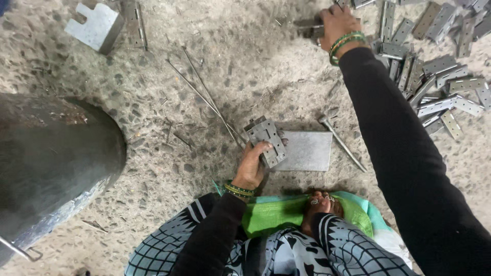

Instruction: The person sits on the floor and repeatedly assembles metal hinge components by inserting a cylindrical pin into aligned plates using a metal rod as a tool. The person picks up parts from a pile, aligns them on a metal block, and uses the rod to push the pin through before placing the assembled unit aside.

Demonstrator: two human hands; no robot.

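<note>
- Patterned cloth (286, 253) over the lap lies nearest the camera, with a green cloth (271, 214) and a bare foot (319, 204) tucked just beyond it.
- Left hand (251, 167) is curled shut around a metal hinge (267, 141), holding it tilted at the edge of a flat steel plate (306, 151) on the gritty floor (204, 71).
- Right hand (335, 23) is stretched far out, fingers bent down over a dark hinge piece (307, 28) beside the heap of loose hinges (434, 76); whether it truly grips it I cannot tell.
- To my eye, this goes best with the held hinge kept steady against the plate while the far hand picks one leaf cleanly — not a tangle.
- Thin wire pins (204, 94) and a small hammer (341, 143) lie near the plate — within easy reach.
</note>
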